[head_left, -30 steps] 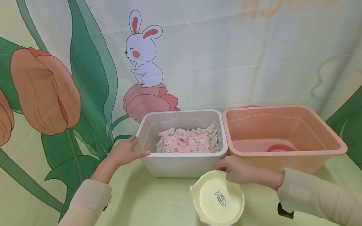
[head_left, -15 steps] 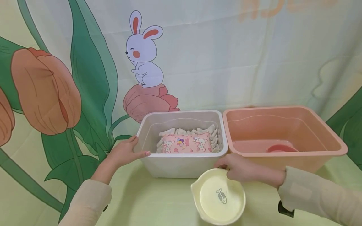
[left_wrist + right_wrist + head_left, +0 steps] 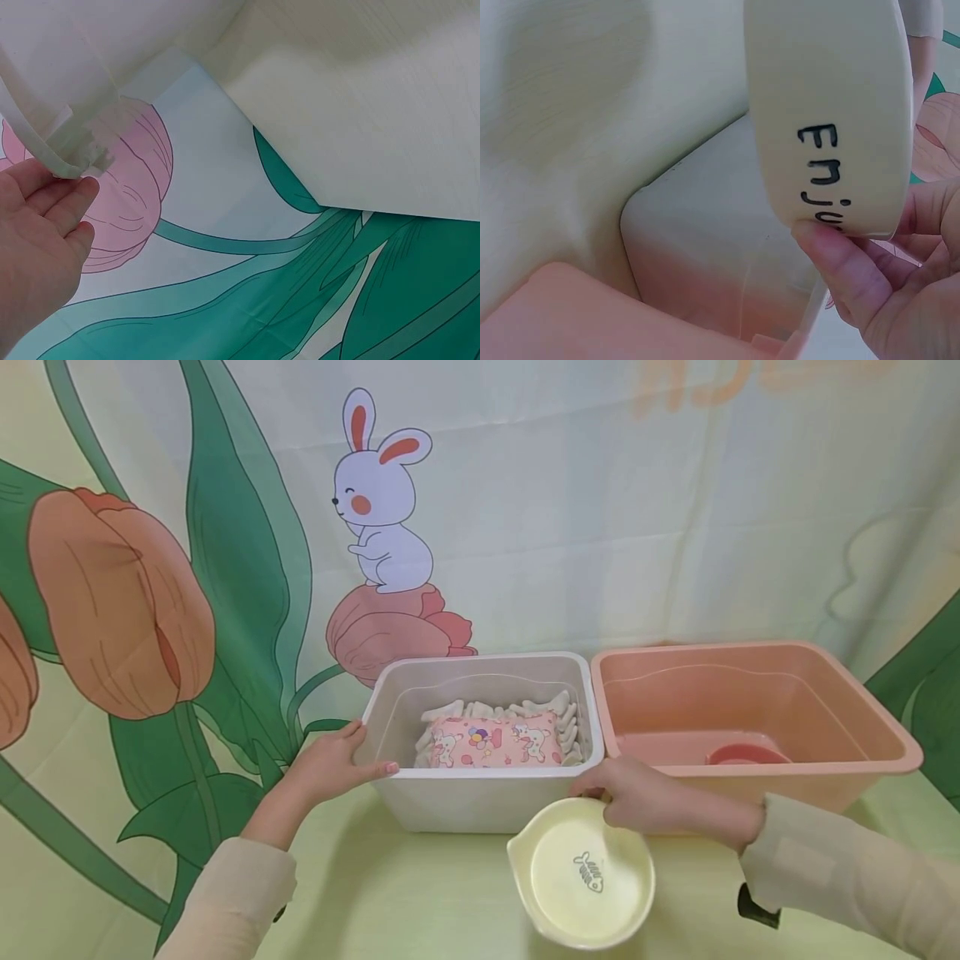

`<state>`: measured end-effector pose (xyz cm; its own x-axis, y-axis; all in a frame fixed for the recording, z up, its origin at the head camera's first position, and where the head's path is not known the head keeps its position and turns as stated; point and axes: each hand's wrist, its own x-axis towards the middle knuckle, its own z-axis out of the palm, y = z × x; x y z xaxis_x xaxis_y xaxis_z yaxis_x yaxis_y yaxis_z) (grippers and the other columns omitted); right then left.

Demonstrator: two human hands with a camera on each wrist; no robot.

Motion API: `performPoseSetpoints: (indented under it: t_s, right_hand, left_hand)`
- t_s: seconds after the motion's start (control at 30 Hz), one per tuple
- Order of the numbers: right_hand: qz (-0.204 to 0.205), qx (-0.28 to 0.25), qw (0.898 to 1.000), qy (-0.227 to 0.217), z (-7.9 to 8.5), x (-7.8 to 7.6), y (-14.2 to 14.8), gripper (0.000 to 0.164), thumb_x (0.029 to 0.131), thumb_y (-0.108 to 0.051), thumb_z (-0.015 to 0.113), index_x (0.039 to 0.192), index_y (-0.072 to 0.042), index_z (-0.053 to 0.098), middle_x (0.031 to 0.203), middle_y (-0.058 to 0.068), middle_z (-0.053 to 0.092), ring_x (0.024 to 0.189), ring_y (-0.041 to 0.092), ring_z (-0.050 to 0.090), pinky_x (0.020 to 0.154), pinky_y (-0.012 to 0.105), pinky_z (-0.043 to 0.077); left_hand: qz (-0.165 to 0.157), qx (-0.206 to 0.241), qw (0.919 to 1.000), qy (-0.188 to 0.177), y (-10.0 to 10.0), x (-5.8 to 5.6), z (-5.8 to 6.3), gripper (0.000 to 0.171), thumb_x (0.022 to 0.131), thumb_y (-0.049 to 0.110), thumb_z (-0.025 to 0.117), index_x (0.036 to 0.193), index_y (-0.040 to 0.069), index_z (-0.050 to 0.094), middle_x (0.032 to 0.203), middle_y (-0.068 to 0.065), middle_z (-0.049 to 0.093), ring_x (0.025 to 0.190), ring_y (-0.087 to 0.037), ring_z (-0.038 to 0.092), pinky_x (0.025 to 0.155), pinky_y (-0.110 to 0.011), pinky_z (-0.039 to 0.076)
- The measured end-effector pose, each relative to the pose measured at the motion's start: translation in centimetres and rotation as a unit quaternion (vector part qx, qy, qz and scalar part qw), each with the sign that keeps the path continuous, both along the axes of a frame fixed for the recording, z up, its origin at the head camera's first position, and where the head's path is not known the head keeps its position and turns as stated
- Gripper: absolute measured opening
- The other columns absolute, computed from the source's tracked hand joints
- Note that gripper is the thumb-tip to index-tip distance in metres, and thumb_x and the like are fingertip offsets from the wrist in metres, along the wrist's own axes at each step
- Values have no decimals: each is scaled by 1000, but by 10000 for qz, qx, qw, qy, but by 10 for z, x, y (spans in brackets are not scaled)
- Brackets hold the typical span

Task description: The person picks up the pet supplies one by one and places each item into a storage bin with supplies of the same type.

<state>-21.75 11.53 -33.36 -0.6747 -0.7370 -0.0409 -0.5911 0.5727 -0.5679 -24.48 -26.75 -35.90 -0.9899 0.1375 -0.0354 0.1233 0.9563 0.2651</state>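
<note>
My right hand pinches the rim of a cream bowl with a small spout and a fish-bone drawing inside. The bowl is tilted with its inside facing me, in front of the two bins. In the right wrist view, the thumb presses the bowl's outer wall, beside black lettering; the other fingers are behind the rim. My left hand grips the front left corner of a white bin, its thumb along the front rim. In the left wrist view, fingers touch the bin's rim; the thumb is hidden.
Inside the white bin lies a pink printed pack among pale, finger-like pieces. A peach bin stands against its right side, with a red round thing partly visible inside. A printed curtain hangs behind.
My right hand has shifted slightly away from me and to the right, and the cream bowl has risen a little with it. The left hand and both bins stay in place.
</note>
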Motion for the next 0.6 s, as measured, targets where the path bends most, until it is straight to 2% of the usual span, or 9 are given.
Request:
performPoseSetpoints:
  t_s: [0.43,0.6]
  right_hand:
    - [2,11,10000,20,8,-3,2,46,66,17,47,97,-10,68,87,-3,66,78,9,55,71,25,47]
    - [-78,72,9999,-65,8,-5,2,46,66,17,48,98,-11,68,88,-3,67,78,9,55,69,21,46]
  left_hand:
    - [24,3,10000,-56,0,0,0,96,72,68,51,139,4,26,142,-22,26,122,-42,38,89,-56,39]
    - [27,3,10000,-42,-1,0,0,97,71,69,50,139,4,26,142,-21,27,122,-41,37,89,-56,39]
